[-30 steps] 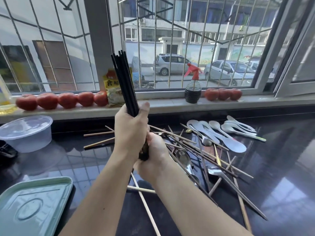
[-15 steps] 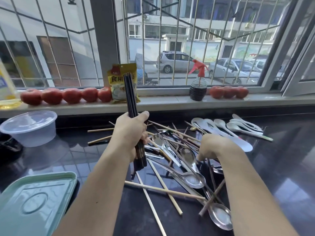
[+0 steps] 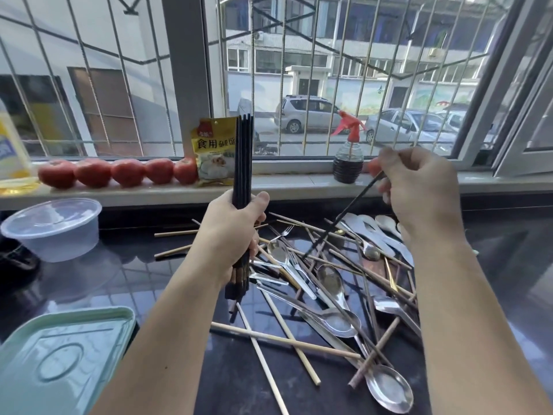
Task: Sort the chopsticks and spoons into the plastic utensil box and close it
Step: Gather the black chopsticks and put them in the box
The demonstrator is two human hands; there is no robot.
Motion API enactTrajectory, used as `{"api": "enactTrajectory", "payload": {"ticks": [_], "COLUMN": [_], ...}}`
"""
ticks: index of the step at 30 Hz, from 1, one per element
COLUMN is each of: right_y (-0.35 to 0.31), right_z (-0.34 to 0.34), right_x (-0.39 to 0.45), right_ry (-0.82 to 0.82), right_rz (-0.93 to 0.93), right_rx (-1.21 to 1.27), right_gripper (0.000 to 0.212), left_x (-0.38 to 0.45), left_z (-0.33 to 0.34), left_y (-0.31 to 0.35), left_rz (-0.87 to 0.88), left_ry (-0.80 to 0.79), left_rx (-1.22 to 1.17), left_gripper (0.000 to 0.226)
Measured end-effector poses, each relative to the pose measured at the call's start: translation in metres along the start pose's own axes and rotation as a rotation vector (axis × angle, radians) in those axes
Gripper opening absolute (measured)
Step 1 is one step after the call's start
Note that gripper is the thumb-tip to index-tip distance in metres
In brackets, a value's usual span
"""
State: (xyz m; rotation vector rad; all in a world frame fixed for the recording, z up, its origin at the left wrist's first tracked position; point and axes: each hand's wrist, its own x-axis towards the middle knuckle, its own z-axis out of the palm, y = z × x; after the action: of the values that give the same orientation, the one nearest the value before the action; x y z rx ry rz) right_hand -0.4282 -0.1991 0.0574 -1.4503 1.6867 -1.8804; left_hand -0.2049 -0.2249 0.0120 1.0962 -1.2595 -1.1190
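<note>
Left hand [image 3: 232, 235] grips upright black chopstick bundle [image 3: 243, 163]; right hand [image 3: 419, 187] pinches one black chopstick [image 3: 344, 212] (lift clear, align tips, slide in).

The scene is seen from a single wide-angle camera worn on the head, aimed forward and down over the dark glossy desk [image 3: 89, 283]. Both forearms are caught close in the foreground; the barred window [image 3: 299, 70] is faced squarely beyond. Straight lines are bowed near the edges.
</note>
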Motion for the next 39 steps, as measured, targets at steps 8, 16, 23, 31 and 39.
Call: {"api": "enactTrajectory", "payload": {"ticks": [8, 16, 23, 31, 39], "right_y": [-0.009, 0.014, 0.079, 0.072, 0.081], "right_z": [0.033, 0.036, 0.065, 0.041, 0.034], "right_x": [-0.016, -0.018, -0.035, -0.013, -0.003], "right_ry": [-0.245, -0.451, -1.13, -0.737, -0.693], "right_rz": [0.217, 0.129, 0.009, 0.139, 0.268], "right_rx": [0.528, 0.06, -0.997, -0.807, -0.922], "right_gripper": [0.022, 0.023, 0.027, 0.045, 0.024], "left_x": [-0.017, -0.006, 0.01, 0.016, 0.022], "left_z": [0.01, -0.001, -0.018, -0.024, -0.028], "left_y": [0.004, 0.003, -0.003, -0.01, -0.014], "left_rz": [0.034, -0.003, -0.107, -0.116, -0.108], "left_ry": [-0.461, -0.185, 0.301, 0.329, 0.333], "left_rx": [0.113, -0.166, -0.405, -0.353, -0.347], "left_gripper": [0.028, 0.013, 0.007, 0.015, 0.01]}}
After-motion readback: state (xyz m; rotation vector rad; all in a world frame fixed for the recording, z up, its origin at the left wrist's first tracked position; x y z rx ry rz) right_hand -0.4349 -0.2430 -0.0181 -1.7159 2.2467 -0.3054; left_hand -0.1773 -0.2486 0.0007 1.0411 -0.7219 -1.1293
